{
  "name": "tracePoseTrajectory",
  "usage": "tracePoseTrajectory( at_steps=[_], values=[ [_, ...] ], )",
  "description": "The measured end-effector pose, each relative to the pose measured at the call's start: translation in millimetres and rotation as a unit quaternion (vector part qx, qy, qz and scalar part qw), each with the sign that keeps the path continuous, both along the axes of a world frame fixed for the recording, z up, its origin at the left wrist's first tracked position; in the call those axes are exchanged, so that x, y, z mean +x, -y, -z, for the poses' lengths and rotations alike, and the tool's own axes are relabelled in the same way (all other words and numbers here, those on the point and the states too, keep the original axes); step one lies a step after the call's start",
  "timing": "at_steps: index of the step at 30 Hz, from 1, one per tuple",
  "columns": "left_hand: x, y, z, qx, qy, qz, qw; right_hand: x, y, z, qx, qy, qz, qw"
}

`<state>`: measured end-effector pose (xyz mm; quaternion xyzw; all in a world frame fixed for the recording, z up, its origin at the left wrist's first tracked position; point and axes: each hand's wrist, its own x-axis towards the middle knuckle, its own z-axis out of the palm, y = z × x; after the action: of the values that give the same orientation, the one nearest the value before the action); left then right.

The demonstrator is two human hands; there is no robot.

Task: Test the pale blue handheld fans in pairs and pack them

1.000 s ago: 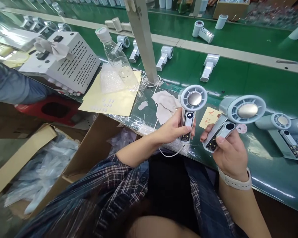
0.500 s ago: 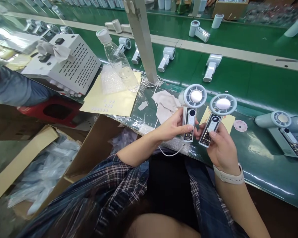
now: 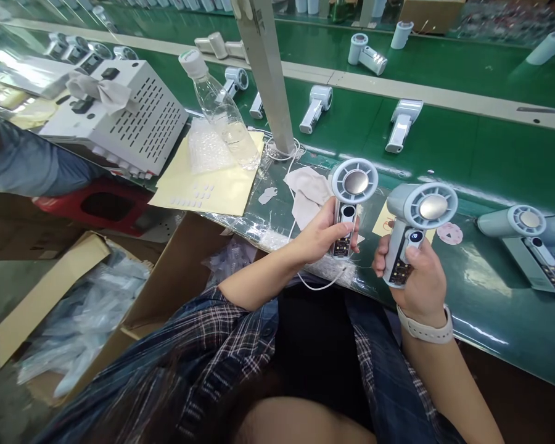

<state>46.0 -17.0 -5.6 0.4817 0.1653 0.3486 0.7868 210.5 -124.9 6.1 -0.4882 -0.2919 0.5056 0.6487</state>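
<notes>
My left hand (image 3: 326, 231) is closed round the handle of a light-blue handheld fan (image 3: 354, 180), its thumb lying on the front below a dark round display. In my right hand (image 3: 420, 271) is a second handheld fan (image 3: 428, 206), tilted to the right, with "20" lit on its display and the thumb just under it. Both fans are held apart above the bench edge, heads up. Behind them lie a grey cloth (image 3: 308, 194) and a yellow paper (image 3: 383, 222), partly hidden by the right fan. Two more fans (image 3: 527, 246) rest together at the right.
Several fans lie on the green conveyor (image 3: 467, 142) beyond a metal post (image 3: 271, 80). A plastic bottle (image 3: 226, 117) leans on yellow paper (image 3: 166, 188) beside a white vented box (image 3: 134, 117). An open carton (image 3: 161, 277) stands below left. Another person's sleeve (image 3: 23, 157) shows at far left.
My hands have moved apart: the left fan slightly left, the right fan to the right and turned. Fans on the conveyor have shifted a little to the right.
</notes>
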Motion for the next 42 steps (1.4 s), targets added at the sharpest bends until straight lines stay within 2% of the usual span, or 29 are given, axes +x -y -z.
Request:
tracePoseTrajectory(
  at_steps=[5, 10, 16, 22, 25, 29, 33, 38, 42],
  values=[
    [-5, -1, -1.3, 0.019, 0.016, 0.029, 0.999, 0, -2, 1.1, 0.006, -0.019, -0.023, 1.0],
    [-6, -8, 0.2, 0.031, -0.034, -0.005, 0.999, 1, -4, -0.1, 0.021, -0.032, -0.006, 0.999],
    [-4, -9, 4.2, 0.018, -0.036, 0.014, 0.999, 4, -4, -0.3, 0.04, -0.058, -0.011, 0.997],
    [-2, -5, 1.4, -0.011, -0.054, -0.017, 0.998, 2, -3, -1.9, 0.036, -0.074, -0.004, 0.997],
    [-3, -4, -2.6, 0.01, -0.046, -0.01, 0.999, 3, -1, -0.9, 0.034, -0.076, 0.005, 0.997],
    [-4, -3, -7.5, 0.05, -0.093, -0.021, 0.994, 5, -3, 4.2, 0.026, -0.07, 0.028, 0.997],
    [0, 0, -9.7, 0.014, -0.142, -0.051, 0.988, 4, -8, 9.4, 0.025, -0.098, 0.025, 0.995],
    [5, 0, -10.4, -0.008, -0.094, -0.025, 0.995, -5, -12, 4.5, 0.005, -0.127, 0.049, 0.991],
    [2, 3, -13.5, 0.029, -0.08, -0.026, 0.996, -12, -7, -5.4, 0.007, -0.118, 0.064, 0.991]
  ],
)
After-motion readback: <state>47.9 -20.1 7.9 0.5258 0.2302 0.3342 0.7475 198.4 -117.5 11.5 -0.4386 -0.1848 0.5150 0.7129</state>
